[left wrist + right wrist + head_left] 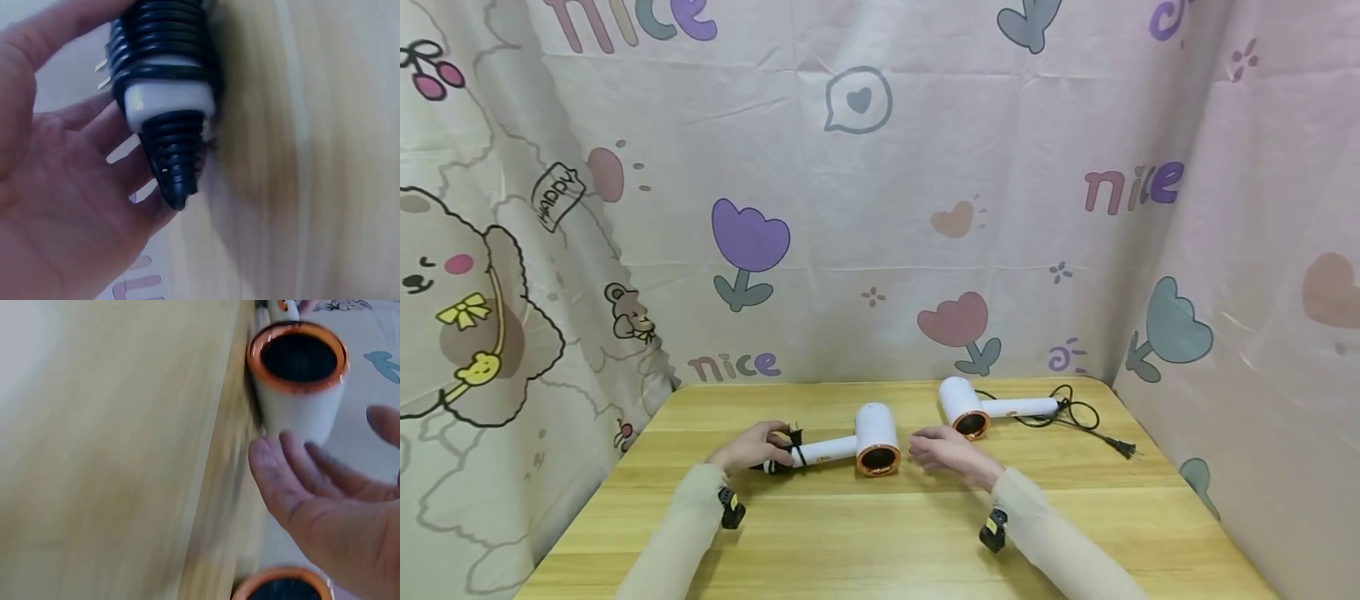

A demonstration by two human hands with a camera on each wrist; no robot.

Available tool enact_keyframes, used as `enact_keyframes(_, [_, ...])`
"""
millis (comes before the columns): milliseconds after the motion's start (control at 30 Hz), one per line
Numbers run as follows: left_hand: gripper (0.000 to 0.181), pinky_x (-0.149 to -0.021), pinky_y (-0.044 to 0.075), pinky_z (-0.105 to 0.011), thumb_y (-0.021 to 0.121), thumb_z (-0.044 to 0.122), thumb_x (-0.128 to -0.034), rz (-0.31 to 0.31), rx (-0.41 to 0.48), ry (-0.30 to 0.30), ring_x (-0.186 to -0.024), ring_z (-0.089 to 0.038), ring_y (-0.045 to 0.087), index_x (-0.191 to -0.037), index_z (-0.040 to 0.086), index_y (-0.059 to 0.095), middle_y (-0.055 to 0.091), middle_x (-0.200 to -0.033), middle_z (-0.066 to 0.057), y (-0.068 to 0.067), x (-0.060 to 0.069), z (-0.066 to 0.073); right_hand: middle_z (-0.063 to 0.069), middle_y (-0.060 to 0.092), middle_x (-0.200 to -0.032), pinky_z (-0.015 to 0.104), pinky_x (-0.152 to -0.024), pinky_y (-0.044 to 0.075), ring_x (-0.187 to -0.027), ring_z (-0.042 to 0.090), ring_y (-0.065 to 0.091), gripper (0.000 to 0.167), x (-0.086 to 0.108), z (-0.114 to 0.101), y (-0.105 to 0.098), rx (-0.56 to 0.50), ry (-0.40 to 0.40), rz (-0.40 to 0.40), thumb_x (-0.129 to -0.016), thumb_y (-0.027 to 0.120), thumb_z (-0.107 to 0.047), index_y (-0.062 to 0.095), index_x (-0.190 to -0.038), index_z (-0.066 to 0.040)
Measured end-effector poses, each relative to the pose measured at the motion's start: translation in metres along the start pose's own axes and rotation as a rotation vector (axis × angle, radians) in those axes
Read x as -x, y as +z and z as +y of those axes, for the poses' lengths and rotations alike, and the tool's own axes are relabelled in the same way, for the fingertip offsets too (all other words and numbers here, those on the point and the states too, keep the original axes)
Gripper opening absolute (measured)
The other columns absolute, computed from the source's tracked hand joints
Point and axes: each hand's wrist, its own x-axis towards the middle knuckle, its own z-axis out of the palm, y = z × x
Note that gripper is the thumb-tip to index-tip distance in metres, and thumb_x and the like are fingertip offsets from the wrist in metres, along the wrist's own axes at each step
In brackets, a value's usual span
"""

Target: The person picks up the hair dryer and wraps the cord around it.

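Presumably handles as a light, rigid hair dryer (874, 423), best taken by the handle (835, 450), gripped there by left hand (754, 447), apart from empty, relaxed right hand (953, 454).

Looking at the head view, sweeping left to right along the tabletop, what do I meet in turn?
Left grip → nearer hair dryer's white handle → its copper-rimmed barrel → right grip → farther hair dryer's white handle → its cord's black plug.
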Motion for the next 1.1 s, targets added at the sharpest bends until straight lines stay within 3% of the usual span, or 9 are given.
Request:
enact_keyframes(167, [0.065,-0.083,0.053,-0.042,0.075,0.016,-0.0782,0.033,-0.099,0.000,-0.099,-0.028,0.063,-0.133,-0.008,0.050,0.066,-0.112,-0.021,-0.003,0.003,-0.001,0.029,0.061,-0.125,0.046,-0.091,0.056,-0.112,0.038,0.064,0.058,0.013,0.007,-0.022,0.032,-0.021,-0.038,-0.100,0.055,-0.033,0.045,-0.138,0.010])
enact_keyframes(333, [0.063,-0.079,0.054,-0.038,0.073,0.018,-0.0790,0.027,-0.151,0.008,-0.096,-0.026,0.064,-0.132,-0.008,0.051,0.067,-0.110,-0.020,-0.004,0.006,0.002,0.031,0.061,-0.122,0.043,-0.083,0.059,-0.103,0.038,0.067,0.055,0.018,0.008,-0.043,0.064,-0.046,0.020,-0.101,0.053,-0.030,0.045,-0.137,0.011])
enact_keyframes(433, [0.064,-0.081,0.053,-0.039,0.073,0.018,-0.0788,0.027,-0.182,0.011,-0.097,-0.025,0.063,-0.134,-0.004,0.051,0.067,-0.112,-0.017,-0.003,0.006,0.006,0.030,0.062,-0.117,0.042,-0.077,0.060,-0.096,0.036,0.068,0.049,0.018,0.006,-0.050,0.062,-0.050,0.120,-0.101,0.054,-0.026,0.049,-0.132,0.012])
enact_keyframes(633, [0.060,-0.082,0.052,-0.038,0.073,0.023,-0.0817,0.039,-0.222,0.048,-0.101,-0.025,0.063,-0.133,-0.001,0.054,0.066,-0.117,-0.018,0.005,0.004,0.013,0.022,0.069,-0.098,0.035,-0.061,0.057,-0.080,0.029,0.067,0.032,0.013,0.000,-0.058,0.122,-0.049,0.407,-0.099,0.058,-0.021,0.063,-0.115,0.007])
enact_keyframes(700, [0.055,-0.082,0.054,-0.040,0.072,0.026,-0.0852,0.078,-0.246,0.059,-0.102,-0.027,0.063,-0.130,-0.001,0.056,0.066,-0.118,-0.019,0.008,0.002,0.015,0.015,0.071,-0.093,0.032,-0.057,0.055,-0.077,0.025,0.066,0.028,0.012,-0.001,-0.061,0.207,-0.056,0.511,-0.097,0.059,-0.022,0.066,-0.111,0.002])
enact_keyframes(833, [0.043,-0.089,0.053,-0.048,0.067,0.029,-0.0915,0.203,-0.305,0.090,-0.108,-0.032,0.063,-0.124,0.001,0.062,0.067,-0.117,-0.017,0.017,-0.003,0.021,0.008,0.073,-0.092,0.031,-0.068,0.054,-0.083,0.020,0.066,0.027,0.009,-0.001,-0.066,0.377,-0.059,0.692,-0.095,0.061,-0.027,0.072,-0.107,-0.006])
enact_keyframes(933, [0.037,-0.092,0.051,-0.052,0.065,0.026,-0.0932,0.284,-0.317,0.118,-0.109,-0.035,0.062,-0.119,0.000,0.065,0.068,-0.116,-0.017,0.025,-0.007,0.029,0.009,0.073,-0.095,0.033,-0.078,0.052,-0.089,0.021,0.066,0.029,0.008,0.003,-0.072,0.422,-0.056,0.746,-0.095,0.060,-0.028,0.072,-0.108,-0.006])
enact_keyframes(1100, [0.032,-0.092,0.052,-0.052,0.066,0.025,-0.0915,0.342,-0.284,0.125,-0.108,-0.035,0.063,-0.114,0.002,0.067,0.068,-0.115,-0.016,0.041,-0.015,0.049,0.014,0.072,-0.099,0.033,-0.076,0.052,-0.088,0.024,0.065,0.030,0.011,0.014,-0.083,0.397,-0.019,0.763,-0.095,0.060,-0.026,0.071,-0.109,-0.002])
